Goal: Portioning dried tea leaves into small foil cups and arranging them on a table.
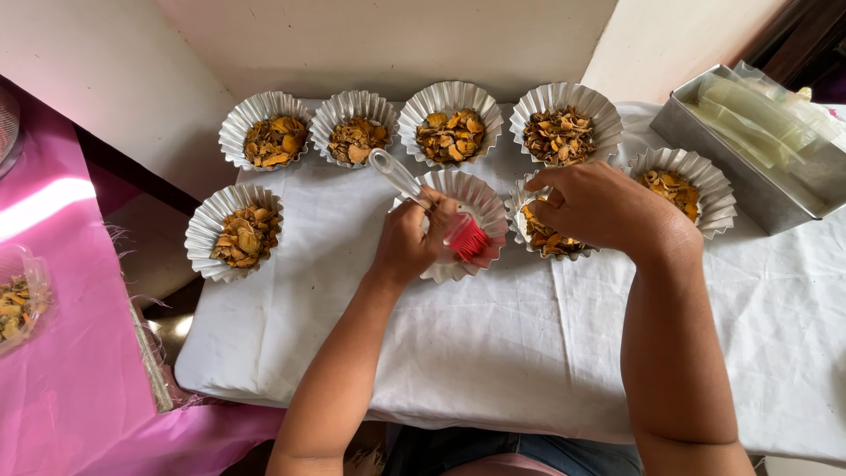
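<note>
Two bare forearms reach up from the bottom edge over a desk (493, 353) covered with a white cloth. On the left side, the left hand (410, 242) has its fingers clenched around a pastry brush (432, 207) with a clear handle and red bristles; the handle sticks up and away toward the far left, and the bristles rest inside an empty fluted foil cup (471, 198) in the middle of the near row. To its right, the right hand (599, 207) hovers over a filled foil cup (522, 220) just beside the empty one, fingers bent and pinched together at the tips above the dried orange-brown pieces; whether they actually grip a piece cannot be told.

Four more filled cups (451, 119) stand in a row along the far edge of the cloth, near the pale wall. Another filled cup (207, 231) sits alone at the near left, well apart from the brush, and one more (709, 181) stands to the right of the right hand. At the far right corner a metal loaf tin (749, 189) holds folded clear plastic bags. Left of the desk lies a pink cloth (62, 370), with a clear plastic tub (35, 291) of the same dried pieces at the left edge.
</note>
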